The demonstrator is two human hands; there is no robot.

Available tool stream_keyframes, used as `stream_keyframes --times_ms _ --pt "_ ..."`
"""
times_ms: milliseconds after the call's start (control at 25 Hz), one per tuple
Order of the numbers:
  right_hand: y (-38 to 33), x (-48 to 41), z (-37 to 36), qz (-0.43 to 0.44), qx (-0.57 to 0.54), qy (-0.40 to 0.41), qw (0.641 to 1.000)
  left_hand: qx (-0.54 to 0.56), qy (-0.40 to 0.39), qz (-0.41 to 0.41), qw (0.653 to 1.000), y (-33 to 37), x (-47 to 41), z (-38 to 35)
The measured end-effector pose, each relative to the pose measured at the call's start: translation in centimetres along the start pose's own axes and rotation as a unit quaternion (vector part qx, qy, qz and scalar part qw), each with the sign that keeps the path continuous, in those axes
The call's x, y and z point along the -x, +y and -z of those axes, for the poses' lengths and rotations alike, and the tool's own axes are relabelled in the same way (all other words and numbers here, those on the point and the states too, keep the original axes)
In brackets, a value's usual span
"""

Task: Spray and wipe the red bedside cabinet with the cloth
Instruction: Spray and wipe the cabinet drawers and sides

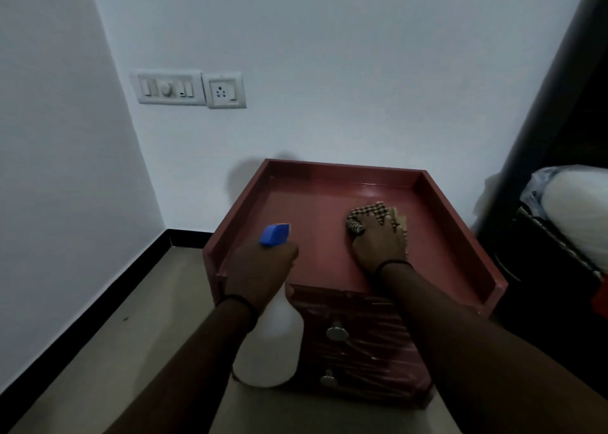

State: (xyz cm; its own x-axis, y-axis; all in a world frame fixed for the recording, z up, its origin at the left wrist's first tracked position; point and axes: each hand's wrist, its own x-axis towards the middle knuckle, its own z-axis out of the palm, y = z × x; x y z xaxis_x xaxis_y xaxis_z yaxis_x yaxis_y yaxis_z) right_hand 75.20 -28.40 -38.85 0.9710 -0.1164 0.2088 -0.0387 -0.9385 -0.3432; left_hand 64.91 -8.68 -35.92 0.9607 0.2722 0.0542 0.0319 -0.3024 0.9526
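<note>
The red bedside cabinet (pixel 306 203) stands against the white wall, its top ringed by a raised rim on three sides. My left hand (pixel 260 272) grips the neck of a white spray bottle (pixel 273 351) with a blue nozzle (pixel 274 234), held over the cabinet's front left corner. My right hand (pixel 378 241) presses flat on a checked cloth (pixel 371 211) lying on the right half of the top. The far part of the top shines wet. Two drawers with metal knobs (pixel 336 332) face me below.
A switch panel and socket (pixel 192 89) sit on the wall above left. A dark bed frame with a plastic-wrapped white bundle (pixel 572 200) crowds the cabinet's right side. Beige floor (pixel 108 335) with black skirting lies to the left.
</note>
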Motion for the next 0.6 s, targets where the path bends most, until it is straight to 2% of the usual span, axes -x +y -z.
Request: stream_keyframes --times_ms 200,360,600 --pt "2.4 -2.1 -0.7 -0.015 -0.054 -0.011 0.998 -0.021 -0.021 -0.017 0.999 0.4 0.6 -2.3" --pt "4.2 -2.3 0.2 -0.027 -0.03 -0.014 0.999 0.014 -0.02 0.027 0.999 0.3 0.4 -4.2" --pt "2.1 -1.9 0.1 -0.032 0.026 -0.002 0.999 -0.053 0.078 0.024 0.995 -1.8 -0.1 -2.0"
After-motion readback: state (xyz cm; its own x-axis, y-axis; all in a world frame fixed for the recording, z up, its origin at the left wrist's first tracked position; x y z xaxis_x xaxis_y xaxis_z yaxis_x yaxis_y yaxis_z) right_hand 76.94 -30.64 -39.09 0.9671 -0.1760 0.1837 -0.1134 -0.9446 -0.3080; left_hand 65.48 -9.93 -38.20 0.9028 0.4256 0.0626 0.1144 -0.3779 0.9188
